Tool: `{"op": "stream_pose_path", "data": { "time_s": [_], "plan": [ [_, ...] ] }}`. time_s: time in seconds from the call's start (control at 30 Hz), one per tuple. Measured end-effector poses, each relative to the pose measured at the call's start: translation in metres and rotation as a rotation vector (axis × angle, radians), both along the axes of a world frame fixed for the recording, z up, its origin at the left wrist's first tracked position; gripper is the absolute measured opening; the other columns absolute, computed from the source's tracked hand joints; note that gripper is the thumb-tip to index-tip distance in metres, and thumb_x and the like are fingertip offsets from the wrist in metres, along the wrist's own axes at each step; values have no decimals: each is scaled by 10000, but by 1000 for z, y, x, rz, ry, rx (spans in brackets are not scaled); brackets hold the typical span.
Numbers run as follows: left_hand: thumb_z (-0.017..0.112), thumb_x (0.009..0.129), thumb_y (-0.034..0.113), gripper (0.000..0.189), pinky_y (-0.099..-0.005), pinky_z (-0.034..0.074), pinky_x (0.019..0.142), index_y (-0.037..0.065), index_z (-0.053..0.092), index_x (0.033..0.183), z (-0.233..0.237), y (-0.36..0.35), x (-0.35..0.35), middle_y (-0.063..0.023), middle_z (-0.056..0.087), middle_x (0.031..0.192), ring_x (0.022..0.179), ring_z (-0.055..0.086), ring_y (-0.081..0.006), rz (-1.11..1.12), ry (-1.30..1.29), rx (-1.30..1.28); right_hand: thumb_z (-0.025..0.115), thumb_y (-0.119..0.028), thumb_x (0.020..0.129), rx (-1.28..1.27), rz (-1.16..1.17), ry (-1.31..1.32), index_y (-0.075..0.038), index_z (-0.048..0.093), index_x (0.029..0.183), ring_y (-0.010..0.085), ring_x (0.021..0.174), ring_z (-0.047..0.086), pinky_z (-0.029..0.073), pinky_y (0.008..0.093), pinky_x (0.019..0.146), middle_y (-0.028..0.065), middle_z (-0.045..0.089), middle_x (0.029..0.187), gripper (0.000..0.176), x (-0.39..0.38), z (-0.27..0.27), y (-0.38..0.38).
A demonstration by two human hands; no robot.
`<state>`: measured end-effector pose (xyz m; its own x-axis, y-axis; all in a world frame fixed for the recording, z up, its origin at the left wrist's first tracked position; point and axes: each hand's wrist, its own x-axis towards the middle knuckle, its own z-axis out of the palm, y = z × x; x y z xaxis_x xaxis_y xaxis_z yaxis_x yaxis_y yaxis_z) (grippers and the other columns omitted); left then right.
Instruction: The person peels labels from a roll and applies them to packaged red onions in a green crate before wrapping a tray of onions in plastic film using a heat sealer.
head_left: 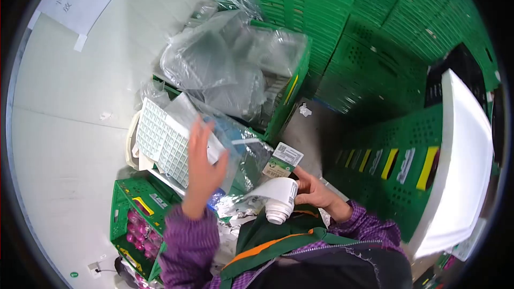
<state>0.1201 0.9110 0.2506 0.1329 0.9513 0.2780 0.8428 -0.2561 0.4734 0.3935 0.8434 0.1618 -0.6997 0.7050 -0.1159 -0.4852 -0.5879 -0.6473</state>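
My right hand (317,194) grips a roll of white labels (278,213) in front of my apron, thumb and fingers at its side. A loose end of the white strip curls away to the left of the roll. Just above those fingers shows a green and white printed label (281,159) with a square code on it. My left hand (201,165) is raised with its fingers spread and nothing in it. It overlaps a sheet of pale green-edged labels (160,132) that lies on clear plastic.
A green crate (292,96) full of clear plastic bags (214,59) stands ahead. Lower left, another green crate (124,195) holds purple-pink packed items (140,234). Stacked green crates (396,176) line the right side, beside a bright white panel (460,166). A white wall (69,144) rises at left.
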Motion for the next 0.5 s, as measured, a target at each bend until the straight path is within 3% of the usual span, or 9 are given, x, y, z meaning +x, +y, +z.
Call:
{"op": "stream_pose_path", "data": {
  "time_s": [0.07,0.13,0.23,0.37,0.47,0.5],
  "plan": [
    [686,675,25,764,-535,245,1093,91,409,1384,1,78,-1,-211,236,1495,1350,245,-453,18,284,156,666,33,809,-10,0,2,-58,74,1508,107,1063,565,442,275,927,82,588,1214,921,12,-10,13],
    [733,613,51,883,-588,248,1067,128,373,1416,-3,139,-8,-190,200,1515,1362,212,-463,51,711,132,679,20,805,-46,-7,-55,-58,66,1508,113,1072,565,433,283,944,80,586,1216,936,20,-12,25],
    [785,532,135,989,-617,260,1043,170,360,1425,3,206,-15,-181,224,1510,1364,237,-433,24,860,27,673,0,814,-81,-65,-74,-61,68,1507,93,981,581,473,230,805,65,598,1171,922,24,-23,37],
    [803,489,251,1024,-610,313,1015,197,368,1415,22,247,-31,-179,299,1469,1349,285,-386,79,831,-22,681,-34,817,-136,-124,-144,-72,89,1505,49,873,564,444,171,637,35,613,1118,909,31,-30,49],
    [786,532,267,927,-490,402,1002,148,422,1376,24,287,-100,-208,424,1367,1257,421,-369,192,526,56,691,-47,812,-162,-133,-126,-81,90,1507,42,854,557,431,169,625,25,620,1103,920,34,-32,58],
    [777,555,263,882,-446,425,986,120,443,1358,33,294,-117,-219,464,1328,1193,479,-370,276,470,3,690,-39,813,-160,-132,-108,-75,80,1509,68,907,571,466,204,714,38,608,1129,926,35,-33,59]
  ]
}}
